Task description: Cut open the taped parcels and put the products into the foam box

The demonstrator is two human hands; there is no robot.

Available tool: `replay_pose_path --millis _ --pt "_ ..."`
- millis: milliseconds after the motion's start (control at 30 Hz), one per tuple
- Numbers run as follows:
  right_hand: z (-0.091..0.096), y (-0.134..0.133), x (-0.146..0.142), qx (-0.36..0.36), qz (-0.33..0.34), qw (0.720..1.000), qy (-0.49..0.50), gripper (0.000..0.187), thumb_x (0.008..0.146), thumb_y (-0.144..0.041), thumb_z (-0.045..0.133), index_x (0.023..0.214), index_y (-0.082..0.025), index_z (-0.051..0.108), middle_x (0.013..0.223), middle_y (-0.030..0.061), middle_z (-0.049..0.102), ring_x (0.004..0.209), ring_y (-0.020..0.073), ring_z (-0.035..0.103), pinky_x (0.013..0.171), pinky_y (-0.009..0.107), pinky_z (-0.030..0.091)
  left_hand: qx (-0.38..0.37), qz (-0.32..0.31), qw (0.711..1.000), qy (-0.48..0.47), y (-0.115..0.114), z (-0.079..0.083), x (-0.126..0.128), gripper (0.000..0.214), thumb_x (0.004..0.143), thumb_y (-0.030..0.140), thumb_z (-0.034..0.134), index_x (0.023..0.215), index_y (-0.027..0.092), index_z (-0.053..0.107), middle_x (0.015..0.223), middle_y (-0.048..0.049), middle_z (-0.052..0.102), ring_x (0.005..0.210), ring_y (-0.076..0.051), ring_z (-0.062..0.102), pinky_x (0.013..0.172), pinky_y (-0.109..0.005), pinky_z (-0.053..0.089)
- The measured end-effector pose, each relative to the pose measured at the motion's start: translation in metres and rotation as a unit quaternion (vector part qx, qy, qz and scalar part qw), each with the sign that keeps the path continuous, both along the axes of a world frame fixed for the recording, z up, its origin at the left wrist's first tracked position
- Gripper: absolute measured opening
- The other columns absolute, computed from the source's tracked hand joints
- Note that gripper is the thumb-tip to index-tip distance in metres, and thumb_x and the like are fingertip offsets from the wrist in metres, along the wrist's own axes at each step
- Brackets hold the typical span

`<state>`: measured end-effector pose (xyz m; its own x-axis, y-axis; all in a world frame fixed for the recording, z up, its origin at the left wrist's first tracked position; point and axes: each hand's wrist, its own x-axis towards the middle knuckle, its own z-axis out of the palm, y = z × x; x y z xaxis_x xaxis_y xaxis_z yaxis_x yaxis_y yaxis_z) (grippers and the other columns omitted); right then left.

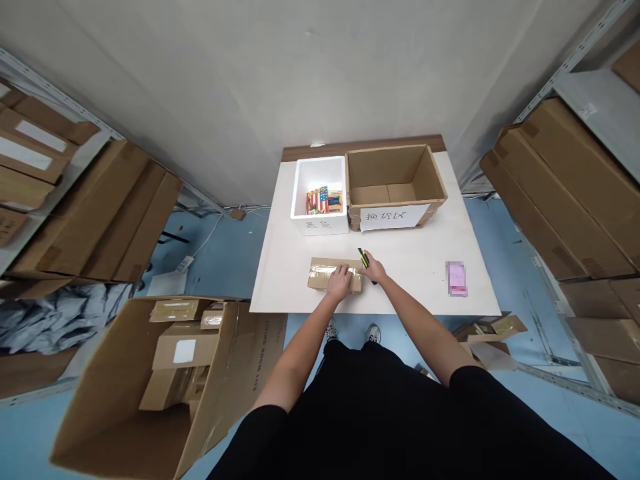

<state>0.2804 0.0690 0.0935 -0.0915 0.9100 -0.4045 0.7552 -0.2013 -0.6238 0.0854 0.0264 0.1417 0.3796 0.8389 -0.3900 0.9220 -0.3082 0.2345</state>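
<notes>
A small cardboard box (319, 272) with shiny clear tape along its top lies near the front edge of the white table. My left hand (339, 283) holds it from the near side, fingers bent over the taped top. In my right hand (374, 268) is a yellow and black utility knife (363, 258), closed in the fingers at the box's right end. The knife's tip points away from me, up and to the left. Whether the right fingertips touch the box, I cannot tell.
Behind the box stand a white foam bin (320, 225) with colourful packages (317, 201) and an open carton (437, 190) with a handwritten label. A pink blurred item (457, 279) lies at right. On the floor at left is a big carton (210, 393) of parcels. Shelves flank both sides.
</notes>
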Motion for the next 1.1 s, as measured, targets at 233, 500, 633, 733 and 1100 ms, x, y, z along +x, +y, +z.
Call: replay_pose_path --millis 233,500,633,733,1100 --pt "0.015 -0.025 0.049 -0.085 0.117 0.984 0.104 0.039 0.109 -0.053 0.038 0.126 -0.025 0.059 0.075 -0.0028 0.071 0.064 0.0178 0.069 0.071 0.026 0.052 -0.038 0.046 0.998 0.003 -0.004 -0.003 0.01 0.074 0.071 0.022 0.094 0.135 0.02 0.058 0.168 -0.0155 0.039 0.159 -0.033 0.03 0.126 -0.044 0.032" --pt "0.031 0.01 0.053 -0.025 0.288 0.955 -0.069 0.025 0.102 -0.048 0.059 0.105 -0.027 0.073 0.09 0.0044 0.076 0.088 0.0237 0.07 0.074 0.027 0.044 -0.034 0.044 0.998 0.002 -0.003 -0.005 0.01 0.08 0.068 0.022 0.095 0.139 0.024 0.057 0.168 -0.0153 0.041 0.159 -0.034 0.032 0.124 -0.045 0.034" --pt "0.034 0.025 0.05 -0.007 0.318 0.942 -0.107 0.03 0.096 -0.056 0.067 0.09 -0.027 0.073 0.084 0.0058 0.074 0.091 0.0265 0.07 0.073 0.028 0.042 -0.04 0.042 0.998 0.001 -0.001 -0.005 0.01 0.084 0.067 0.021 0.096 0.14 0.024 0.054 0.166 -0.0164 0.042 0.158 -0.034 0.032 0.123 -0.044 0.035" --pt "0.033 0.024 0.058 -0.045 0.322 0.943 -0.074 0.038 0.094 -0.062 0.066 0.084 -0.026 0.07 0.075 0.0032 0.069 0.074 0.0224 0.068 0.067 0.027 0.042 -0.046 0.052 0.998 0.0 -0.001 -0.004 0.011 0.089 0.067 0.019 0.096 0.144 0.024 0.051 0.166 -0.017 0.043 0.158 -0.033 0.032 0.122 -0.042 0.036" --pt "-0.001 -0.033 0.066 -0.157 0.18 0.968 0.08 0.045 0.102 -0.066 0.044 0.094 -0.025 0.058 0.059 -0.0085 0.053 0.043 0.0111 0.051 0.053 0.021 0.043 -0.053 0.053 0.997 0.009 -0.004 -0.001 0.014 0.103 0.068 0.022 0.095 0.155 0.02 0.039 0.161 -0.0233 0.047 0.158 -0.035 0.033 0.12 -0.042 0.037"
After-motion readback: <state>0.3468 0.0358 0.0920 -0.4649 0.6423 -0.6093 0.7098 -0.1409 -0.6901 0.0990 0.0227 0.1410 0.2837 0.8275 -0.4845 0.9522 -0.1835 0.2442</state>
